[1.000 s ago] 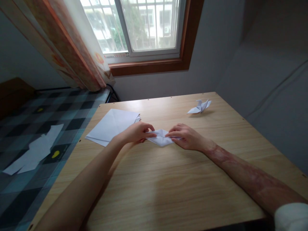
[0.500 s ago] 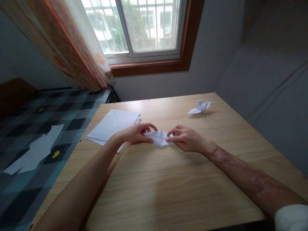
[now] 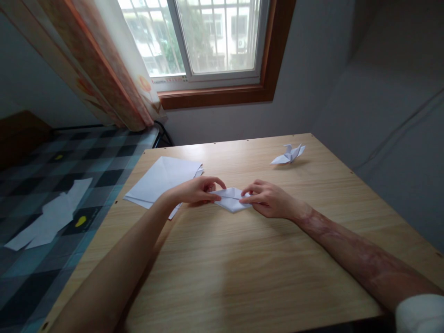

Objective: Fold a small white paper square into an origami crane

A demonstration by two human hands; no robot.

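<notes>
A small piece of folded white paper lies on the wooden table between my two hands, its layers meeting along a line across the middle. My left hand is closed on its left end, thumb in front and index finger curved over the far side. At the right end, the fingers of my right hand pinch the paper, with thumb and index finger pressed on it. Both tips of the paper are partly hidden by my fingers.
Sheets of white paper lie at the table's left, beside my left wrist. A folded paper crane stands at the back right of the wooden table. Paper scraps rest on the checked bedspread to the left.
My left thumb and fingers have shifted slightly on the paper's left end. My right hand stays almost still, and the paper remains in place between both hands.
</notes>
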